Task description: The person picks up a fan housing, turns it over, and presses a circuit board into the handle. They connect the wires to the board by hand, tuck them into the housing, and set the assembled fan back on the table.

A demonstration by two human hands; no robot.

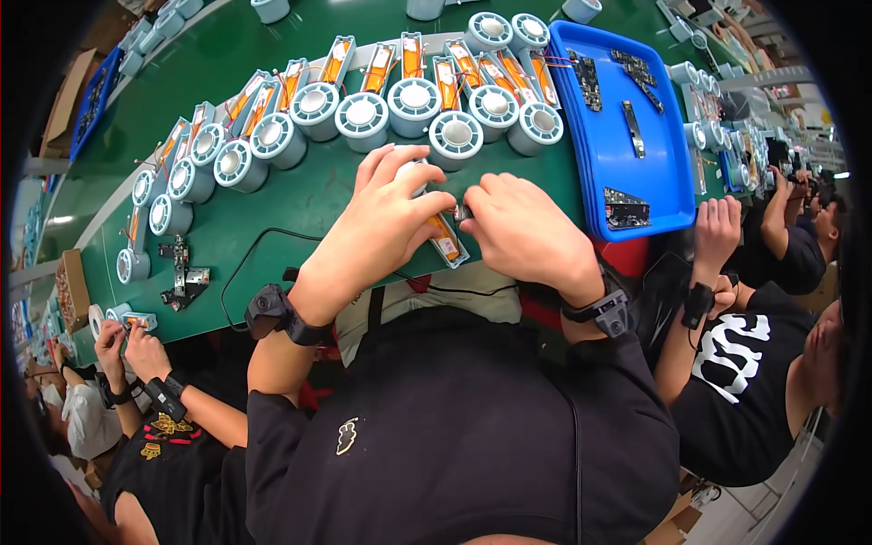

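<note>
Both hands meet over the green tabletop (272,204); left hand (377,227) fingers curl closed around a pale fan unit (445,238) with orange strip; right hand (527,232) pinches its small end; a row of similar units (413,100) lies just beyond.

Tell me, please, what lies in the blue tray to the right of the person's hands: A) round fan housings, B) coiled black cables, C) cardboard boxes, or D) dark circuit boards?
D: the blue tray holds several dark circuit boards lying flat, while the round pale-blue fan units stand in a row on the green table, outside the tray.
</note>
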